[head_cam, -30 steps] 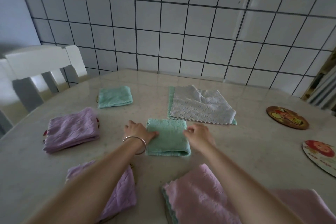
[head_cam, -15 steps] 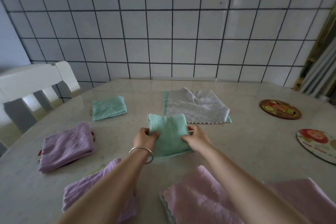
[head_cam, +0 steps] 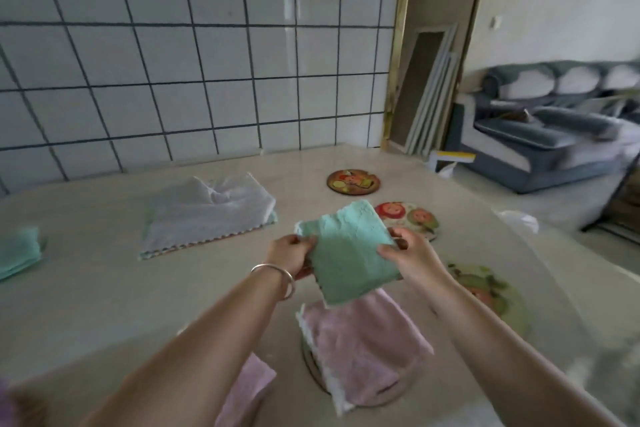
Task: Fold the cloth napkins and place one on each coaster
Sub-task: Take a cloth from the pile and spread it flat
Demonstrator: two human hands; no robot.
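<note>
A folded green napkin (head_cam: pixel 349 251) hangs above the table, held on both sides. My left hand (head_cam: pixel 290 255) pinches its left edge and my right hand (head_cam: pixel 410 258) grips its right edge. Three round picture coasters lie to the right: a dark one (head_cam: pixel 354 181) at the back, a red-and-green one (head_cam: pixel 408 218) just behind the napkin, and a greenish one (head_cam: pixel 495 295) partly under my right forearm. A folded pink napkin (head_cam: pixel 360 340) sits on a coaster (head_cam: pixel 313 369) near me.
An unfolded white napkin (head_cam: pixel 207 211) lies over a green one at centre-left. Another folded green napkin (head_cam: pixel 17 251) is at the far left, a pink one (head_cam: pixel 247 388) near the bottom. The table edge (head_cam: pixel 540 253) runs along the right; a sofa (head_cam: pixel 547 121) stands beyond.
Both hands lifted the folded green napkin off the table and carried it to the right. The view swung right, bringing the coasters and the sofa into sight.
</note>
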